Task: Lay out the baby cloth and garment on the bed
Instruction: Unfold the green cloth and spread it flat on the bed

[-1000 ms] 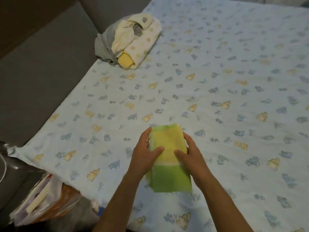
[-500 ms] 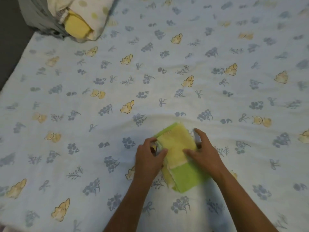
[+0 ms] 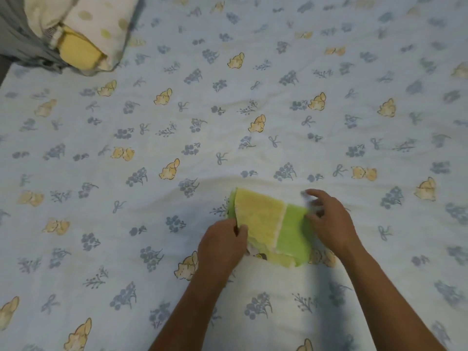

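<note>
A folded yellow and green baby garment point(image 3: 273, 224) lies on the pale blue printed baby cloth point(image 3: 228, 110) that covers the bed. My left hand point(image 3: 221, 245) pinches the garment's lower left edge between thumb and fingers. Its right green edge is under the fingertips of my right hand point(image 3: 329, 221), whose index finger is lifted and blurred. A printed layer peeks out beneath the garment's lower edge.
A heap of folded baby clothes point(image 3: 76, 34), cream with dots, yellow and grey, sits at the cloth's far left corner. Dark grey bed surface point(image 3: 3, 69) shows at the left edge.
The garment has turned from lengthwise to lying crosswise, its green part now on the right. Both hands shifted with it, and the view moved closer over the cloth.
</note>
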Demonstrator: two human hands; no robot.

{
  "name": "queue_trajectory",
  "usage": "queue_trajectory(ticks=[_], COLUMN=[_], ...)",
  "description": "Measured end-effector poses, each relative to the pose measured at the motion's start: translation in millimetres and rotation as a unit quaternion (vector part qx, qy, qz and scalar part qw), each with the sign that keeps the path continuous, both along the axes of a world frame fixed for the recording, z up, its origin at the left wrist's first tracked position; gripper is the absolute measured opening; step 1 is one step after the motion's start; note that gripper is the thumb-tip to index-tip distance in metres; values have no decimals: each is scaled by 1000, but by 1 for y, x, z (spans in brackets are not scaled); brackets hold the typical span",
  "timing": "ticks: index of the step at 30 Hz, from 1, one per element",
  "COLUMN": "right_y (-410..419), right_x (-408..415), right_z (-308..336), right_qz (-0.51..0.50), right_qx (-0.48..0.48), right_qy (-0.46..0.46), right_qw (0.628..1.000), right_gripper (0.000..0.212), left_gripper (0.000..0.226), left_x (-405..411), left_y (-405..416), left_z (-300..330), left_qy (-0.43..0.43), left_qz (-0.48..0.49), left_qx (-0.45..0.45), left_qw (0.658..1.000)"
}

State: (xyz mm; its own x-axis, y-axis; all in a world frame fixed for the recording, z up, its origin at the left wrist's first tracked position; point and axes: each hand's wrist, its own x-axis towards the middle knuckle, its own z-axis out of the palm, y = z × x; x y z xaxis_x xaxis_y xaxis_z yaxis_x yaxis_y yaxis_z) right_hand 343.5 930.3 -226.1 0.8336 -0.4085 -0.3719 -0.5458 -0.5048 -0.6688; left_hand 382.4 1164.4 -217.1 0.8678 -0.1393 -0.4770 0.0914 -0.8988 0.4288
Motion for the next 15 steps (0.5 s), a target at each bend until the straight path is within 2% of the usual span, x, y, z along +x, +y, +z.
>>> queue_trajectory(ticks=[2,4,5,6,8,9,10,11,12,13,14,15], right_y=[-3,-7,-9,-11,-14,-15,-16,-18,-20,-21,-23,-24], right_x=[-9,-19,-23,-24,-20,-15,-8,0,7,15,22,28], right_z=[-1,-4,-6,-9,-11,-10,-9,-9,-9,-10,-11,-13], right_qz=[82,166,190,192,133,83,25,-31,-82,-124,-155,-173], right_qx=[7,-3,-11,-10,24,47,67,93,117,139,152,149], right_qy=[2,41,56,56,11,-11,-18,-16,-10,-3,5,15], right_qw=[997,985,980,980,991,995,997,995,990,983,976,973], right_gripper=[67,79,79,75,54,41,28,21,24,32,35,34], left_gripper=[37,29,24,21,18,18,20,24,26,26,26,26], left_x=[11,28,37,46,60,68,75,80,84,87,89,88], left_y=[-4,-5,-7,-11,-23,-31,-39,-46,-52,-56,-57,-55], left_z=[7,15,19,22,25,26,26,25,23,21,18,14], left_qy=[39,126,180,231,291,297,290,275,258,236,200,144], left_qz=[19,115,185,245,316,333,344,349,345,323,281,225], left_qx=[-40,-164,-252,-345,-486,-520,-541,-556,-565,-556,-516,-443], left_qw=[998,972,933,876,761,729,711,702,704,729,784,856])
